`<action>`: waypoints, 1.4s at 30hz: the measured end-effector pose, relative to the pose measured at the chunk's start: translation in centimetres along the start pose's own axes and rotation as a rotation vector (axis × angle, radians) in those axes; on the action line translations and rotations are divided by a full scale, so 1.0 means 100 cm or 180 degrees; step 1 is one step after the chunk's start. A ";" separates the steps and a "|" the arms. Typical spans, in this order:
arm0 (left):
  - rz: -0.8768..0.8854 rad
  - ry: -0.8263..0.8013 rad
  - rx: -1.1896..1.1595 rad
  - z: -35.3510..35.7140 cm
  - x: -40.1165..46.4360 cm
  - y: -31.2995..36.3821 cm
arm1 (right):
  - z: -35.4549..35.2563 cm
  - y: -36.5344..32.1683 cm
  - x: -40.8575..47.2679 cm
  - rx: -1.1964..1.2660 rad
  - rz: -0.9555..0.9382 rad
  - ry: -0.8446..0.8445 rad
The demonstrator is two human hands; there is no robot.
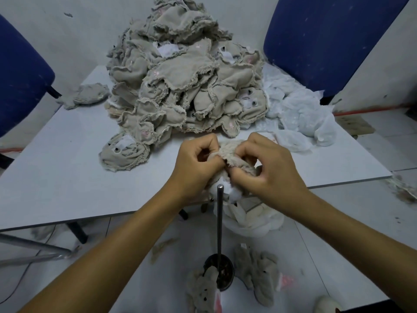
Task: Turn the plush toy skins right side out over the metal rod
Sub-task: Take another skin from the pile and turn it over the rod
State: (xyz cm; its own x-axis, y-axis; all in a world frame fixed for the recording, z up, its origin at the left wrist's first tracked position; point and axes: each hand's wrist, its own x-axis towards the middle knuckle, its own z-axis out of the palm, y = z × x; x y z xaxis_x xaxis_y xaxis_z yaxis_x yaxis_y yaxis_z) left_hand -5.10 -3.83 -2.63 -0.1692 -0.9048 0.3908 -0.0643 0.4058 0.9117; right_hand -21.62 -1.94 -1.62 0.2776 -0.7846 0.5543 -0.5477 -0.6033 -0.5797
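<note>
Plush skin (234, 158) pinched in both grips, left hand (196, 163) and right hand (270, 168), above metal rod (219, 222)

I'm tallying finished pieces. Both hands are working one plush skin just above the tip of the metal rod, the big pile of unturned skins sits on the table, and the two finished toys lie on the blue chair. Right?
One detail is off. The head view shows the two finished toys on the floor beside the metal rod and its base, not on the blue chair. The rest holds: left hand and right hand grip one plush skin above the rod tip, the pile on the table.
</note>
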 end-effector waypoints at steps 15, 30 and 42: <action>0.2358 -0.0693 0.2050 -0.031 -0.043 0.006 | -0.005 -0.010 -0.018 -0.0617 -0.1810 0.0365; 0.1904 -0.0822 0.2510 -0.008 -0.094 -0.024 | 0.038 0.016 -0.080 -0.0393 -0.1145 -0.0261; 0.2191 -0.0904 0.2401 -0.018 -0.080 -0.002 | 0.027 0.018 -0.076 -0.0345 -0.1495 -0.0138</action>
State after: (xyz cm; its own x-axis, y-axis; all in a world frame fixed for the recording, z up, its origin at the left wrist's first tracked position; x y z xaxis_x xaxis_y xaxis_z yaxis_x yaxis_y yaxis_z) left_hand -1.95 3.13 -5.75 -0.6189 -0.4255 0.6602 -0.4446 0.8827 0.1522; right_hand -22.56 2.55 -8.53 0.5459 -0.4376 0.7145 -0.4337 -0.8772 -0.2059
